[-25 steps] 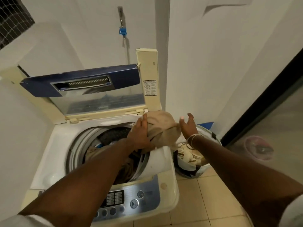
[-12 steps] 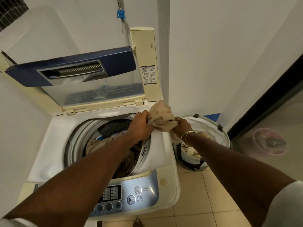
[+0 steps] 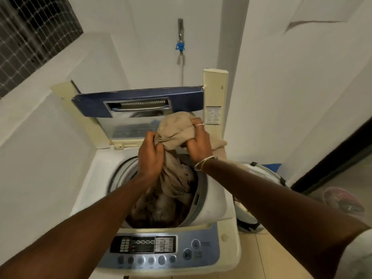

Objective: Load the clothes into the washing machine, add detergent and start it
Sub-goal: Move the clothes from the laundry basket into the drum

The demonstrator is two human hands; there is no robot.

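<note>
White walls (image 3: 271,87) are seen closing in a narrow corner, with a meshed window (image 3: 30,33) at the upper left and a tap (image 3: 180,45) fixed above a top-loading washing machine (image 3: 94,184); its lid (image 3: 138,99) is stood upright against the wall, folded so that its blue band faces forward. A beige garment (image 3: 175,129) is held bunched over the back of the drum (image 3: 120,172); the left hand (image 3: 151,156) is clenched on a gathered fold at the garment's left side, fingers curled tightly into the cloth, while the right hand (image 3: 198,141) is clamped over the bundle's right side, fingers bent round it and a ring (image 3: 200,124) shown on one of them. The rest of the garment is draped down into the drum, where more brownish clothes are piled, though these are blurred and cannot be told apart. The drum's left rim is partly covered by the left forearm. A control panel (image 3: 143,245) is seen at the near edge, its lettering too soft to be read. A white laundry basket (image 3: 261,174) is stood on the tiled floor (image 3: 271,258) just beside the machine, largely hidden by the right arm; its contents cannot be made out.
</note>
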